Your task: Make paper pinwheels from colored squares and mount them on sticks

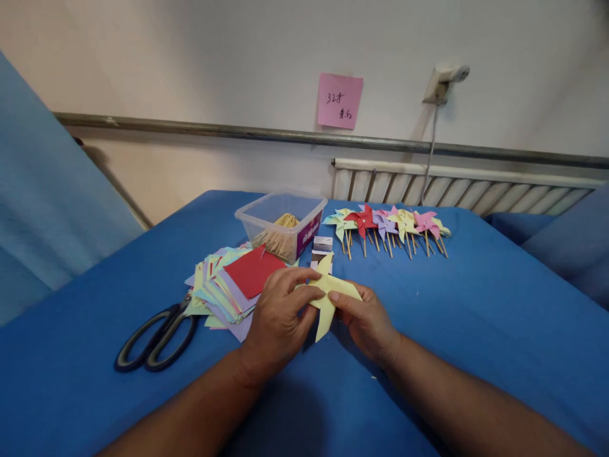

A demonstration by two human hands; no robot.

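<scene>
Between both hands is a pale yellow paper pinwheel (327, 293), its blades folded toward the middle and no stick visible on it. My left hand (281, 304) pinches it from the left, with fingertips close to the centre. From the right, my right hand (370, 320) grips it, the thumb pressed near the centre and the other fingers behind the paper. A stack of coloured paper squares (228, 285), a red sheet on top, lies left of my left hand. Just beyond the pinwheel stands a small open box (322, 244), partly hidden.
Black-handled scissors (159, 336) lie at left, blades hidden under the paper. Behind the stack, a clear plastic tub (254, 212) holds many thin wooden sticks (280, 238). Several finished pinwheels on sticks (383, 222) lie in a row at the back right of the blue-covered table (476, 330).
</scene>
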